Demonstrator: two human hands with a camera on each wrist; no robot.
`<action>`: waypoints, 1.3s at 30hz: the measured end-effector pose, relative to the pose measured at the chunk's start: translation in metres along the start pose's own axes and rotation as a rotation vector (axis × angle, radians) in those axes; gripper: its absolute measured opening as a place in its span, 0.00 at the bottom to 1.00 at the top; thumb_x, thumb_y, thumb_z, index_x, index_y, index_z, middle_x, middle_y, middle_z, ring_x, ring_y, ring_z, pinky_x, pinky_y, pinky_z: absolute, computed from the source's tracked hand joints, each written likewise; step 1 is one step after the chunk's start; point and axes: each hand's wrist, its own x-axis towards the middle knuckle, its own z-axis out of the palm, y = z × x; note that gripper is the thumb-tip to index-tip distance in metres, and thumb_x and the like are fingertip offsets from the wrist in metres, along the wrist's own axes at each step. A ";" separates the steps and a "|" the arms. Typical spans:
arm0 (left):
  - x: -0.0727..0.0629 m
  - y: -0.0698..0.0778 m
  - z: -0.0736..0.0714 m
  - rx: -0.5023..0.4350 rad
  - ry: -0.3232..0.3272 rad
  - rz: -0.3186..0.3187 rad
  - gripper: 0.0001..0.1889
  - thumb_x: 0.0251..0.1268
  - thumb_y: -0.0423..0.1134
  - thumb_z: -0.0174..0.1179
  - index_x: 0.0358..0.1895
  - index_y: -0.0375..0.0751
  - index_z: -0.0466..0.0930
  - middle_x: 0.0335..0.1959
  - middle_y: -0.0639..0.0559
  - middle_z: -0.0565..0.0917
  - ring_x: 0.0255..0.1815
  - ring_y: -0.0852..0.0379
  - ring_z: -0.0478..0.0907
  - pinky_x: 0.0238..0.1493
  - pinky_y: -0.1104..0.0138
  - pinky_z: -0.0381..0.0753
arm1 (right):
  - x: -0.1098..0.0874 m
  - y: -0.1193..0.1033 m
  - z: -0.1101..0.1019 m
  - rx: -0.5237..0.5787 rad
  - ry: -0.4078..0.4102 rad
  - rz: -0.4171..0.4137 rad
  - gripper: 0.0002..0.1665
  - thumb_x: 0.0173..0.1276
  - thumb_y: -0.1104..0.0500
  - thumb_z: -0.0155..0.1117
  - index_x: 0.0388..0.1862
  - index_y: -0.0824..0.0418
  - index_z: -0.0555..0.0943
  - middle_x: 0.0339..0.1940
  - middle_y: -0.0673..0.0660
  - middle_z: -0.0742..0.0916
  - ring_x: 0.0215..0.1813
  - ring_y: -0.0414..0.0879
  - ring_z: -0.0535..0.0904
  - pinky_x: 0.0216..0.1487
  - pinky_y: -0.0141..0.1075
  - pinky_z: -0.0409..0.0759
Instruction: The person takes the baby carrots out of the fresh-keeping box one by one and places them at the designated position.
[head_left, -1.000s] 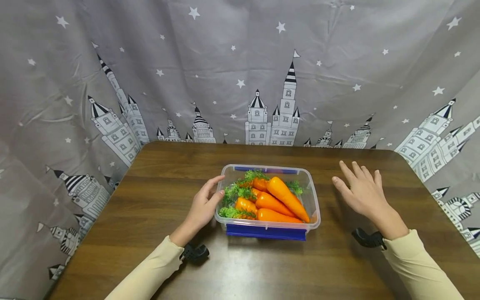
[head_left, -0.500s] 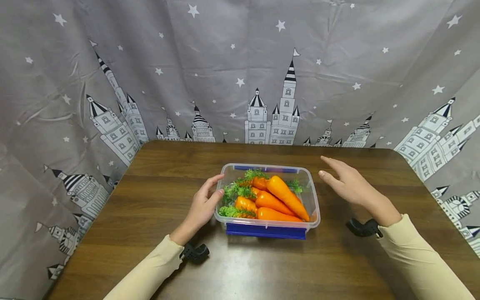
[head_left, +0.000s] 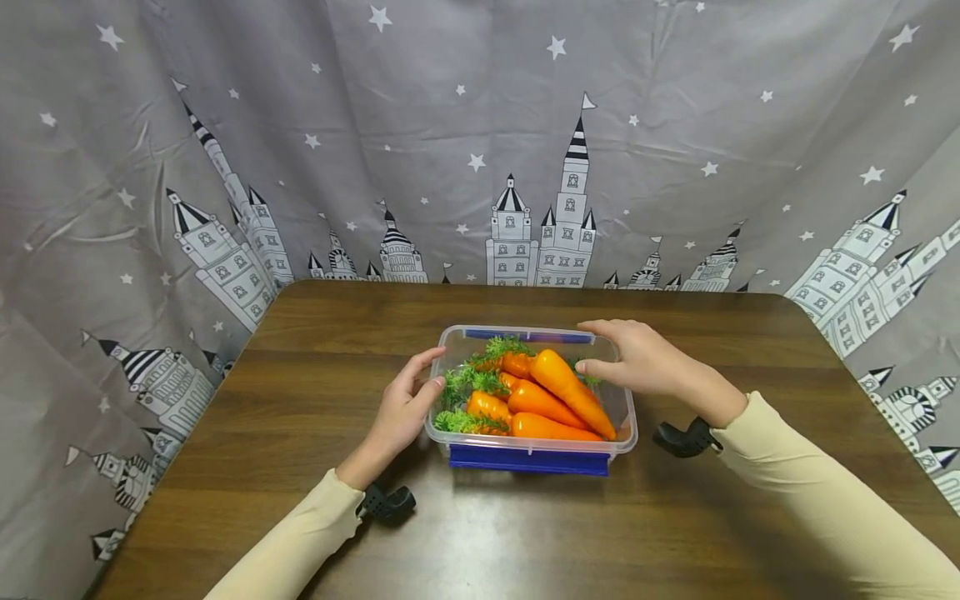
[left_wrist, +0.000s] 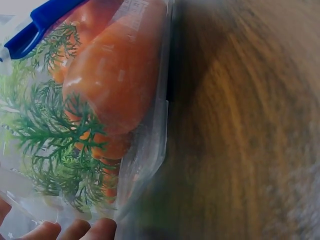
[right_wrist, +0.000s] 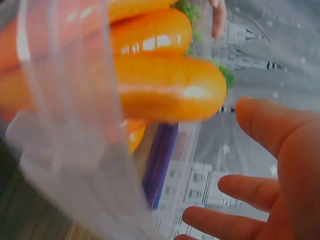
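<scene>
A clear plastic food container (head_left: 531,445) with a blue side latch sits on the table, lidless on top. Inside lie several orange carrots (head_left: 542,407) with green leafy tops. My left hand (head_left: 399,410) rests at the container's left side, thumb and fingers loosely extended by its rim. In the left wrist view, fingertips (left_wrist: 102,231) lie close to the clear wall. My right hand (head_left: 643,358) hovers over the right rear corner, fingers straight and apart, thumb above the carrot leaves. The right wrist view shows that hand (right_wrist: 295,170) holding nothing, close to the rounded end of a carrot.
The brown wooden table (head_left: 330,342) extends around the container. A grey curtain (head_left: 420,100) printed with stars and castles hangs behind and at both sides. Black camera mounts (head_left: 386,504) are worn at both wrists.
My right hand has moved left, from beside the container to over its right rear corner. The left hand stays at the left side, and the carrots have not moved.
</scene>
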 end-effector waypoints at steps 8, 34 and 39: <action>0.002 0.000 0.000 0.012 0.003 0.003 0.23 0.76 0.33 0.53 0.72 0.43 0.71 0.71 0.34 0.73 0.47 0.43 0.85 0.42 0.71 0.80 | 0.012 -0.017 0.015 0.084 -0.119 -0.049 0.40 0.65 0.50 0.73 0.72 0.63 0.72 0.62 0.64 0.85 0.52 0.54 0.86 0.54 0.47 0.86; -0.001 0.000 0.001 0.012 0.007 -0.008 0.23 0.76 0.34 0.54 0.71 0.43 0.72 0.69 0.34 0.75 0.42 0.49 0.83 0.40 0.70 0.79 | 0.011 -0.022 0.032 0.088 -0.066 -0.146 0.44 0.59 0.64 0.76 0.74 0.65 0.70 0.59 0.63 0.86 0.42 0.45 0.84 0.48 0.40 0.87; 0.000 -0.001 0.001 0.006 0.005 -0.003 0.23 0.76 0.33 0.54 0.72 0.42 0.71 0.69 0.33 0.74 0.48 0.43 0.85 0.44 0.70 0.80 | 0.012 -0.024 0.027 0.150 -0.003 -0.133 0.43 0.59 0.64 0.75 0.73 0.64 0.70 0.54 0.62 0.88 0.43 0.47 0.86 0.48 0.43 0.87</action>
